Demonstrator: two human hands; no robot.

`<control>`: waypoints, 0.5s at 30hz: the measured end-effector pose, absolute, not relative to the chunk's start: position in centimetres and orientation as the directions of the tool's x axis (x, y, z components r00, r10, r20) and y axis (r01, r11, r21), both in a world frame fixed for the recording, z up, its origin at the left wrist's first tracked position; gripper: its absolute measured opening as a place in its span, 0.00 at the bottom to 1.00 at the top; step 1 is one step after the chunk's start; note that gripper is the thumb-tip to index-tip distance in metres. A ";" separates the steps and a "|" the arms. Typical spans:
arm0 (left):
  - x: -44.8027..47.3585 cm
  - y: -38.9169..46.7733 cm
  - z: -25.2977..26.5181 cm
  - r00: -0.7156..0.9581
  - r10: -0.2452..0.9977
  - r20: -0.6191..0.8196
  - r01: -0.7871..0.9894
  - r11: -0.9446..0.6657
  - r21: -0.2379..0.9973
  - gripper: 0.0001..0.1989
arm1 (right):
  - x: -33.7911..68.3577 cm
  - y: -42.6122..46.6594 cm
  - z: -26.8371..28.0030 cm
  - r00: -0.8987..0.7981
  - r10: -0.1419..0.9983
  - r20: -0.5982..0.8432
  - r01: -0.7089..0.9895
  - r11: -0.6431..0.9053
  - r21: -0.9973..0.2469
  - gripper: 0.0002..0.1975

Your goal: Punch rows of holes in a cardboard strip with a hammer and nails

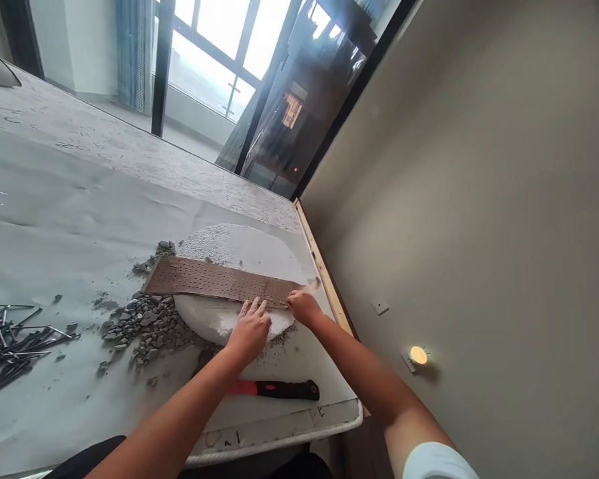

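Observation:
A long brown strip full of small holes (219, 279) lies across a round white block (239, 246) with a rough surface. My left hand (252, 329) lies on the block at the strip's near edge, fingers stretched out and touching it. At the strip's right end my right hand (304, 306) is closed, pinching its edge; a thin curled piece sticks out beyond the knuckles. Whether anything small is between those fingertips is hidden. Close to me lies a tool with a red and black handle (287, 390), its other end mostly behind my left forearm.
Broken grey rubble (144, 326) is heaped left of the block. A pile of long dark nails (10, 342) lies at the far left. Grey sheeting (80, 193) covers the mattress-like surface (259, 199). A wooden edge (324, 266) and a wall (459, 199) bound the right side.

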State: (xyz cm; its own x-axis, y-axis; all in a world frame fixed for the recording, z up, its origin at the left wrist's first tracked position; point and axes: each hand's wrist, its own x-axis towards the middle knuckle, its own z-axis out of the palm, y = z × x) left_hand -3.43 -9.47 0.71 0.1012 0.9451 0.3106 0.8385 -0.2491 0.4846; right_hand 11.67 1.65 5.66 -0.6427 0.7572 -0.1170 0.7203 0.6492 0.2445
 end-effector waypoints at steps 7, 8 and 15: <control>-3.5 -8.5 -0.8 0.063 0.960 0.272 0.834 -0.201 0.514 0.15 | 11.2 1.7 4.3 -0.661 0.731 -0.168 0.654 0.672 0.347 0.13; -3.5 -8.4 -0.9 0.065 0.963 0.263 0.838 -0.196 0.510 0.16 | 11.2 1.8 4.3 -0.666 0.725 -0.173 0.647 0.678 0.349 0.12; -3.7 -8.4 -0.5 0.080 0.964 0.254 0.832 -0.205 0.516 0.15 | 11.3 2.4 5.7 -0.681 0.722 -0.121 0.666 0.680 0.307 0.10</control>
